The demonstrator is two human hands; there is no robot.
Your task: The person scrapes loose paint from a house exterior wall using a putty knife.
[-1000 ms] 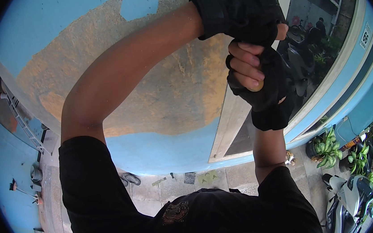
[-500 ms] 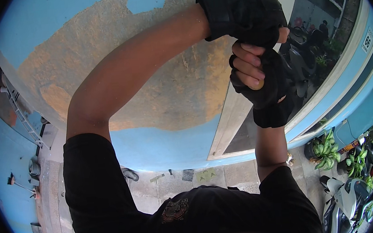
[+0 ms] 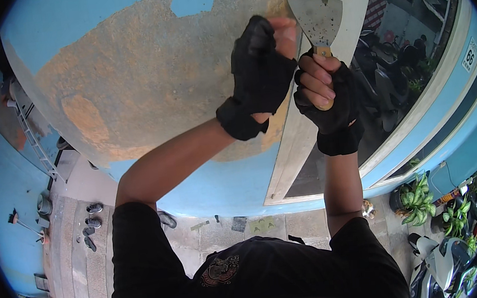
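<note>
My right hand (image 3: pixel 328 91), in a black fingerless glove, is wrapped around the wooden handle of a scraper (image 3: pixel 316 19). The wide, speckled metal blade points up beside the pale window frame (image 3: pixel 345 9). Just left of the scraper, my left hand (image 3: pixel 262 72) wears a matching glove. Its fingers are loosely bent toward the blade, apart from it, and nothing shows in them. Behind both hands is a wall (image 3: pixel 146 83) with a large bare grey-brown patch bordered by blue paint.
Dark window glass (image 3: pixel 396 59) lies right of the frame. A ladder (image 3: pixel 34 140) leans at the left, with several shoes (image 3: pixel 92 223) on the paved floor. Potted plants (image 3: pixel 417 201) and a motorcycle (image 3: pixel 442 261) stand at the lower right.
My left hand has come down and left, away from the top of the scraper, uncovering the blade. My right hand keeps its grip on the handle, nearly in place.
</note>
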